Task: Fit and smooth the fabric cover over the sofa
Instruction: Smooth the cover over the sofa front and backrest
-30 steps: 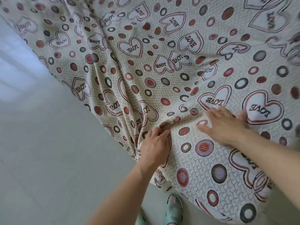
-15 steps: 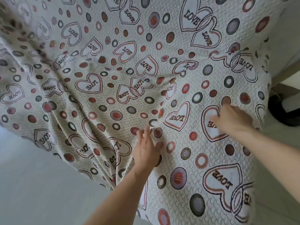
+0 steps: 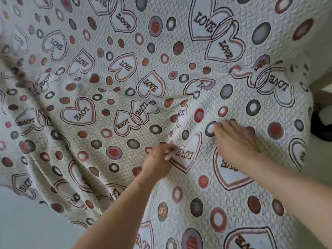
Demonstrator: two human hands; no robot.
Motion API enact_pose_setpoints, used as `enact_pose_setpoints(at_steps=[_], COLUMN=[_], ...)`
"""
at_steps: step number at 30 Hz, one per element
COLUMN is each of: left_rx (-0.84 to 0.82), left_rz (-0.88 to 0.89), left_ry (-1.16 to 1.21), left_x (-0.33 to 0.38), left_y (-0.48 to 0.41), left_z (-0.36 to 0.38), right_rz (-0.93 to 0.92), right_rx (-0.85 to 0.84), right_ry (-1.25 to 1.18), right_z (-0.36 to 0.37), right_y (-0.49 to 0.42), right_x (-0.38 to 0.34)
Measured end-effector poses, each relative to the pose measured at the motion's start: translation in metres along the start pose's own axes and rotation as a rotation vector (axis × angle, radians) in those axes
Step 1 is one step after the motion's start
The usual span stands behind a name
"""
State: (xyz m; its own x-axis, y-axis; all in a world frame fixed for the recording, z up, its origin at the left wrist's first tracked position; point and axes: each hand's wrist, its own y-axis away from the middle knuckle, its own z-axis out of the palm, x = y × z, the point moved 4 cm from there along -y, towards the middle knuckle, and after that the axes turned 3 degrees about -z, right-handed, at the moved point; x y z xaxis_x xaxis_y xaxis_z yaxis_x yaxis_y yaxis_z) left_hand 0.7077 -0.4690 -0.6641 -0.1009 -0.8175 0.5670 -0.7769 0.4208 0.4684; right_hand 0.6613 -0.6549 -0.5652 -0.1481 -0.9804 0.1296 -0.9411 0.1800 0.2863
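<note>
Left hand (image 3: 158, 159) pinched the cream heart-print fabric cover (image 3: 111, 133) — right hand (image 3: 235, 141) clutched it | even outward pull seemed wisest.

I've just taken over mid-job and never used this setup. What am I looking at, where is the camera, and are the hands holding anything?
There is no machine here: a person works with two bare hands. The one picture comes from a camera worn on the head, looking forward and down. Spread below is the fabric cover, quilted, creased, printed with LOVE hearts and dots. The left hand pinches a fold of it. The right hand rests on the cover with bent fingers; whether it grips cloth is unclear.
</note>
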Motion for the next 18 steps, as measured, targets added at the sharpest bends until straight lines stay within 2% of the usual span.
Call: enact_pose_setpoints(at_steps=[3, 6, 8, 12, 16, 18], left_rx=[-0.101, -0.196, -0.205, -0.206, -0.258, -0.308], left_rz=[-0.080, -0.122, -0.167, -0.279, -0.326, -0.387], left_ry=[0.299, 0.747, 0.940, 1.212, 1.426, 1.448], left_x=[0.013, 0.024, 0.029, 0.044, 0.054, 0.057], left_y=[-0.026, -0.050, -0.069, -0.114, -0.159, -0.178], left_z=[0.002, 0.002, -0.002, -0.003, 0.003, 0.005], right_rz=[-0.186, -0.229, -0.223, -0.178, -0.124, -0.089], right_rx=[0.058, -0.048, -0.102, -0.190, -0.158, -0.154], right_ry=[-0.031, -0.082, -0.088, -0.101, -0.097, -0.104], right_z=[0.004, 0.010, 0.015, 0.023, 0.029, 0.031], right_y=[-0.020, -0.038, -0.047, -0.055, -0.064, -0.069], right_x=[-0.010, -0.020, -0.023, -0.025, -0.027, -0.027])
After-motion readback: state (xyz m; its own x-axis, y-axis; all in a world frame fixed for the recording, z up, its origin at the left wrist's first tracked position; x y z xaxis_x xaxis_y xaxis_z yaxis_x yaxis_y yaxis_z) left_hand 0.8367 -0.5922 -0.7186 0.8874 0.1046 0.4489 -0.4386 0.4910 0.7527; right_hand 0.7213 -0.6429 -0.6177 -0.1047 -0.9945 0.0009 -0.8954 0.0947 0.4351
